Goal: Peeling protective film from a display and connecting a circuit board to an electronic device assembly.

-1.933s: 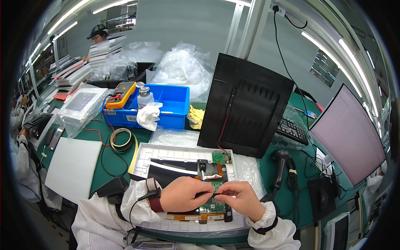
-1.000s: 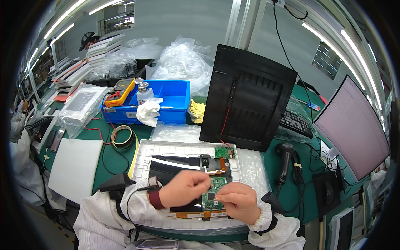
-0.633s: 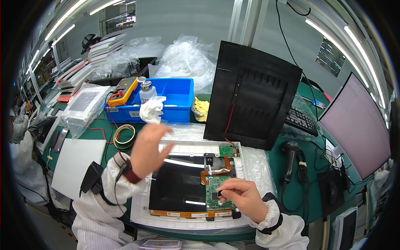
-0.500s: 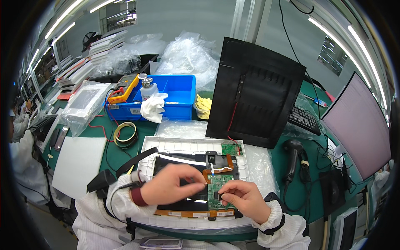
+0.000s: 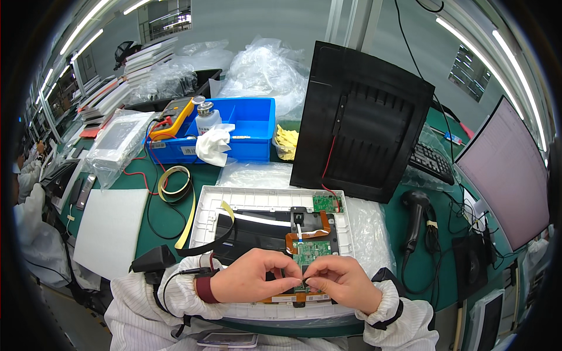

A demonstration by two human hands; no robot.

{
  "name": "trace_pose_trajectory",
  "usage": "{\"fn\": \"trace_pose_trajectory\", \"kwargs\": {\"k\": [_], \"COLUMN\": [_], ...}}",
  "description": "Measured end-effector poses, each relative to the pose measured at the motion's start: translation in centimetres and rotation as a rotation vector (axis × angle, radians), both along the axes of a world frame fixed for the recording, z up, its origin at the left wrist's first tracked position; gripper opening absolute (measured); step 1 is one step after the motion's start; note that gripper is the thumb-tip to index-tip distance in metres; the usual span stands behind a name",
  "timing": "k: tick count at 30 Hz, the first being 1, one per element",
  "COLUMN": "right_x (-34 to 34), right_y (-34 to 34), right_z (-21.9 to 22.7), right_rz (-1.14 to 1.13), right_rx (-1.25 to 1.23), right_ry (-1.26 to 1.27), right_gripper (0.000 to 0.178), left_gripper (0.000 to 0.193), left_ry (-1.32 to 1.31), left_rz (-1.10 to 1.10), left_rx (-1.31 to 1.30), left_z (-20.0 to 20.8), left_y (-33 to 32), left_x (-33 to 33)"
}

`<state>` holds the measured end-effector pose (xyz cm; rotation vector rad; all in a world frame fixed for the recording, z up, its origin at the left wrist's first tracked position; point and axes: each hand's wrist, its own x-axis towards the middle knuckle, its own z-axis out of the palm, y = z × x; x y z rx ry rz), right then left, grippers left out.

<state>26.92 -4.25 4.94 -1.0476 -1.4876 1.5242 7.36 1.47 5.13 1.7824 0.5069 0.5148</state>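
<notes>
My left hand (image 5: 256,278) and my right hand (image 5: 346,284) meet fingertip to fingertip above the green circuit board (image 5: 311,250). Both are closed in a pinch. A small dark piece (image 5: 305,281) shows at the right fingertips; its kind is too small to tell, and whether the left fingers also hold it is hidden. The board lies in an opened white-framed device housing (image 5: 206,199) with a dark inside. An orange flat cable (image 5: 326,224) curves above the board. Beside my left wrist, a black strip with a yellowish back (image 5: 226,235) curls over the housing.
A tape roll (image 5: 175,183) lies left of the housing, near a white foam sheet (image 5: 111,228). Behind stand a blue bin (image 5: 253,136), a yellow multimeter (image 5: 170,120) and a tilted black panel (image 5: 363,123) wired to the housing. A barcode scanner (image 5: 414,217) and monitor (image 5: 508,169) are at right.
My left hand has moved right and down to meet my right hand, whose pinch has shifted slightly. The black strip, formerly at my left wrist, now curls over the housing; the tape roll has moved.
</notes>
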Motion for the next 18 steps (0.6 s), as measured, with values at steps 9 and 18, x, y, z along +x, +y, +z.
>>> {"fn": "trace_pose_trajectory", "kwargs": {"k": [9, 18], "right_x": [-0.1, -0.6], "right_y": [0.0, -0.2], "right_z": [-0.3, -0.1], "right_rz": [0.001, -0.195], "right_rx": [-0.007, 0.414], "right_ry": [0.006, -0.322], "right_gripper": [0.012, 0.008], "left_gripper": [0.013, 0.009], "left_ry": [-0.004, -0.099], "left_rz": [-0.002, 0.123], "left_rx": [-0.065, -0.182], "left_z": [-0.3, -1.1], "left_y": [0.0, -0.7], "left_x": [0.0, 0.5]}}
